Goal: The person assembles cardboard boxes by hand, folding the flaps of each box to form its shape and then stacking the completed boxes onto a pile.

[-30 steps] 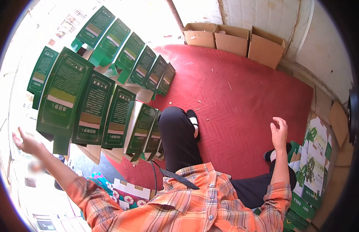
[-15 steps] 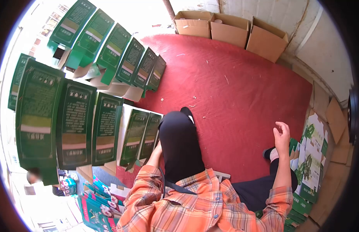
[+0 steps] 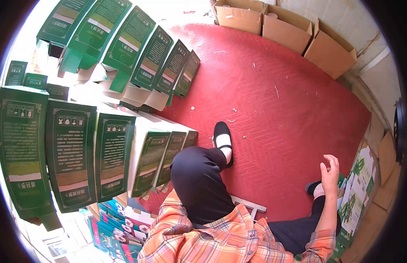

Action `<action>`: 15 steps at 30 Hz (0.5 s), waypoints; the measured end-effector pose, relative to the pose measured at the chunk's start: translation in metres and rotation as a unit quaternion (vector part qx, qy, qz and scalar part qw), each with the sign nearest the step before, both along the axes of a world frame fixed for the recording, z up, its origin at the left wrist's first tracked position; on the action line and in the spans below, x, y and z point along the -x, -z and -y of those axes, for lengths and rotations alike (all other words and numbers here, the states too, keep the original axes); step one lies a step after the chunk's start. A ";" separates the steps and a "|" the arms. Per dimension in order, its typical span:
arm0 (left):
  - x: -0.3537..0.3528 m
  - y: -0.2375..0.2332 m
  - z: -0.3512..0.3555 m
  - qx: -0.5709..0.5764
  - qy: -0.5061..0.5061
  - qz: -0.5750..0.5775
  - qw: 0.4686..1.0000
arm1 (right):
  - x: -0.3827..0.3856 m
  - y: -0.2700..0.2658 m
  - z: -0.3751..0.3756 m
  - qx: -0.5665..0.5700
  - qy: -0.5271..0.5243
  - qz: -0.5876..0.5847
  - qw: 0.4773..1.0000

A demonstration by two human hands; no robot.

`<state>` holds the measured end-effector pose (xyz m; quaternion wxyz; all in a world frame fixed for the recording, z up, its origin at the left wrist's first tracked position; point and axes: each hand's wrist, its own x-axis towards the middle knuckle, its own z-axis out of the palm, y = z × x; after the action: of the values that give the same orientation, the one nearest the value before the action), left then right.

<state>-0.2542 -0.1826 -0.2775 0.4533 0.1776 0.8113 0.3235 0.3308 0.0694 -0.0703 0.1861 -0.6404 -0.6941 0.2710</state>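
My right hand (image 3: 330, 172) hovers open over the red carpet (image 3: 282, 109), fingers apart and empty, just left of a stack of flat green-and-white cartons (image 3: 358, 193). My left hand is out of sight; only its orange plaid sleeve (image 3: 168, 215) shows, behind my raised left knee (image 3: 197, 175). Beside that knee stands a row of folded green cartons (image 3: 107, 153), leaning upright on the floor. A second row of green cartons (image 3: 142, 52) stands farther back on the left.
Three open brown cardboard boxes (image 3: 287, 30) line the far wall. Teal and pink flat cartons (image 3: 116, 230) lie at lower left. My black shoe (image 3: 222, 133) rests on the carpet. A white frame piece (image 3: 249, 204) shows under my leg.
My left arm swung in from far left and its hand dropped out of sight behind the knee. The view tilted down. My right hand stayed open near the flat cartons.
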 end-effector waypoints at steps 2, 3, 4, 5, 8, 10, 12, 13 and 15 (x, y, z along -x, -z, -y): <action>0.015 0.028 0.016 0.003 -0.031 -0.015 0.999 | 0.001 0.003 -0.001 0.003 -0.004 0.005 1.000; 0.022 0.035 0.023 -0.002 -0.045 -0.033 0.998 | 0.001 0.004 0.000 0.009 -0.008 0.009 1.000; 0.031 0.042 0.028 -0.007 -0.057 -0.058 0.997 | 0.002 0.006 0.000 0.015 -0.011 0.014 1.000; 0.040 0.050 0.032 -0.012 -0.065 -0.092 0.994 | 0.003 0.007 0.000 0.017 -0.010 0.016 1.000; 0.051 0.038 0.026 0.002 -0.099 -0.208 0.973 | 0.003 0.010 0.001 0.024 -0.008 0.019 0.999; 0.060 0.017 0.019 0.015 -0.075 -0.253 0.965 | 0.002 0.014 0.002 0.022 -0.014 0.030 0.999; 0.076 0.009 0.017 0.035 -0.060 -0.263 0.962 | 0.005 0.012 0.002 0.034 -0.003 0.033 0.999; 0.084 0.008 0.017 0.062 -0.054 -0.257 0.963 | 0.005 0.013 0.003 0.048 0.005 0.029 0.998; 0.100 0.008 0.017 0.096 -0.047 -0.272 0.956 | 0.003 0.018 0.005 0.039 0.013 0.037 0.998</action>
<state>-0.3538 -0.1996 -0.2854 0.2145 0.1767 0.9386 0.2044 0.3277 0.0643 -0.0880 0.1388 -0.6654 -0.6815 0.2713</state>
